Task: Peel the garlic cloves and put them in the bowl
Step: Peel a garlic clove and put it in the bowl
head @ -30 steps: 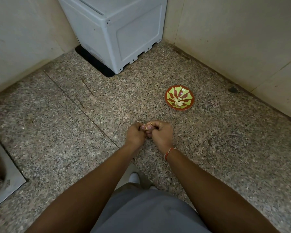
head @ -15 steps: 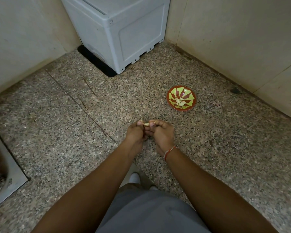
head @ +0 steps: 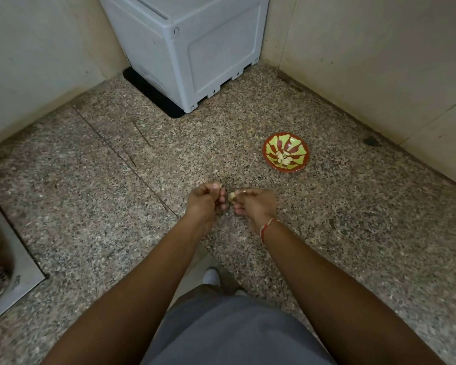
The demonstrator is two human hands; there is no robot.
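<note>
Down on the speckled stone floor (head: 95, 206) we hold our two hands out in front of us, close together but not touching. Our right hand (head: 256, 205) has its fingers curled, and its fingertips pinch a small pale garlic clove (head: 231, 196). The clove sticks out toward our other hand. Our left hand (head: 204, 202) is curled too, with the thumb pressed against the first finger up at the top. We cannot tell if a bit of skin is pinched there, because it is too small to see. A thin red and white thread (head: 267, 227) goes around our right wrist. Past our right hand, a little way off, sits the bowl (head: 285, 150) on the floor. It is red with yellow-green shapes inside, and a small heap of pale peeled cloves (head: 283, 158) lies in the middle of it. Farther back, in the corner where the two plain walls meet, stands a big light grey box (head: 192, 40) on a black mat (head: 150, 94). On the far left edge of the floor we see a shiny metal plate with a drain (head: 3, 270). Near the bottom we see our grey clothes (head: 229, 330) and one white shoe tip (head: 211, 276) poking out.
</note>
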